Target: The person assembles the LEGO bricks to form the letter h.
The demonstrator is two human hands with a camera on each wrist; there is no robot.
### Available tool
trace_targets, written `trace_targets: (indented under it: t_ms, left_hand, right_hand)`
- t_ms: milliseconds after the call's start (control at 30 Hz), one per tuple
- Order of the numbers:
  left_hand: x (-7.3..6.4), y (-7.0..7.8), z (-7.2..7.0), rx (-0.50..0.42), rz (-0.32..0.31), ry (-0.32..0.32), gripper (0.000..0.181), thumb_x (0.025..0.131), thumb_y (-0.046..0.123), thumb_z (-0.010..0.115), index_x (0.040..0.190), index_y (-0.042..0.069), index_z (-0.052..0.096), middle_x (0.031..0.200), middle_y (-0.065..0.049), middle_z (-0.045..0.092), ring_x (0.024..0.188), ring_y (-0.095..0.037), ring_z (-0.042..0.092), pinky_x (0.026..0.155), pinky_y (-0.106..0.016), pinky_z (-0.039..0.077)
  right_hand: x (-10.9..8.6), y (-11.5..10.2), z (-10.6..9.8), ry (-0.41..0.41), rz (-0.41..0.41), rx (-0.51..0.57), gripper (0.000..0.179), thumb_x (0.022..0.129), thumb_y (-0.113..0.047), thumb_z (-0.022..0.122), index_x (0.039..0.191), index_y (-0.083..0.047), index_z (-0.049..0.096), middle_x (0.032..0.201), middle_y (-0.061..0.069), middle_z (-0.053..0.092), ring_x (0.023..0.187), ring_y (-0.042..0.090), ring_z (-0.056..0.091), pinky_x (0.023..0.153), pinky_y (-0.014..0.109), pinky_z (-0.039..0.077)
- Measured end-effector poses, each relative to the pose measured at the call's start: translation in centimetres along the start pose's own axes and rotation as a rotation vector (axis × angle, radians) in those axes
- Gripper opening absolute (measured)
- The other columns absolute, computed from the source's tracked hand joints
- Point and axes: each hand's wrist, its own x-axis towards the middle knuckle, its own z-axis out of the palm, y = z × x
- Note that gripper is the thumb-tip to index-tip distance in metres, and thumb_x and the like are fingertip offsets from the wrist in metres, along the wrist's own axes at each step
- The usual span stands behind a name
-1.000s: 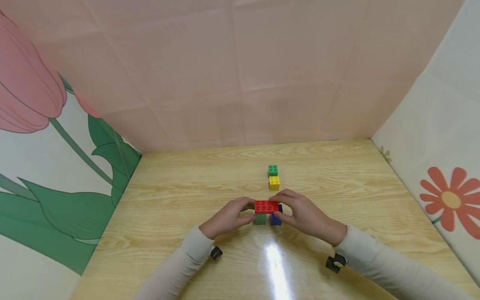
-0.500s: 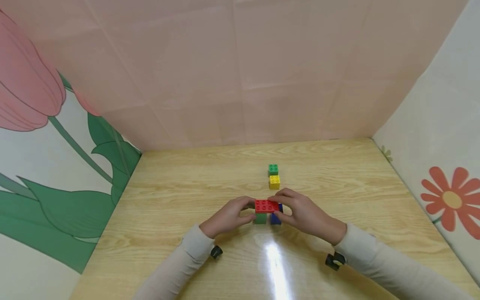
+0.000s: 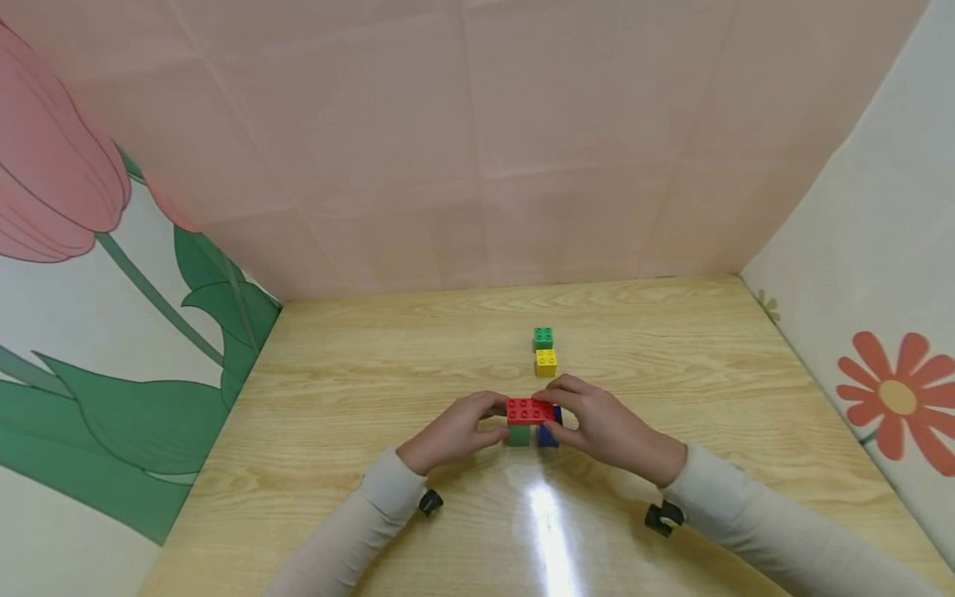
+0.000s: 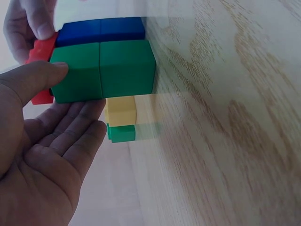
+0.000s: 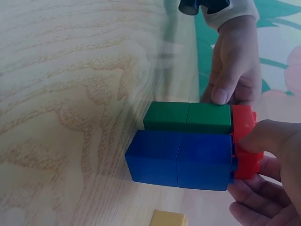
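A red eight-stud toy brick [image 3: 525,410] bridges two upright stacks of two bricks each, one green [image 4: 127,66] and one blue [image 5: 178,160]. My right hand [image 3: 608,427] pinches the red brick at its right end, thumb in front and fingers behind. Some blue studs show in a narrow gap under that end in the right wrist view. At the left, my left hand [image 3: 455,427] holds the upper brick of the green stack, its thumb on the near face and its fingers at the far side. A slim space separates the two stacks.
Beyond the stacks stand a small yellow brick [image 3: 546,363] and, farther back, a small green brick [image 3: 543,337], on the wood-grain table [image 3: 388,348]. A pink backdrop [image 3: 477,166] rises at the table's far edge, with flower-printed panels on both sides.
Both hands keep their places at the bricks. The right wrist has shifted very slightly to the left; the bricks look the same.
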Motion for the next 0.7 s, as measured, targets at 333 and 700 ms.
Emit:
trace_targets:
  t_ms: [333, 700]
  left_hand:
    - [-0.11, 0.13, -0.09, -0.009, 0.014, 0.004, 0.039, 0.096, 0.022, 0.064, 0.133, 0.015, 0.053, 0.128, 0.003, 0.059, 0.118, -0.011, 0.056, 0.099, -0.031, 0.046]
    - [-0.09, 0.03, -0.03, -0.019, 0.003, 0.002, 0.038, 0.096, 0.022, 0.064, 0.132, 0.015, 0.054, 0.128, 0.004, 0.059, 0.118, -0.01, 0.056, 0.099, -0.032, 0.046]
  right_hand:
    - [0.13, -0.02, -0.19, -0.004, 0.005, -0.011, 0.035, 0.085, -0.02, 0.076, 0.118, -0.012, 0.068, 0.112, -0.002, 0.06, 0.086, 0.009, 0.059, 0.07, 0.02, 0.054]
    - [0.09, -0.03, -0.25, -0.005, 0.0, -0.007, 0.035, 0.086, -0.021, 0.076, 0.119, -0.011, 0.068, 0.112, -0.001, 0.06, 0.086, 0.009, 0.06, 0.07, 0.022, 0.055]
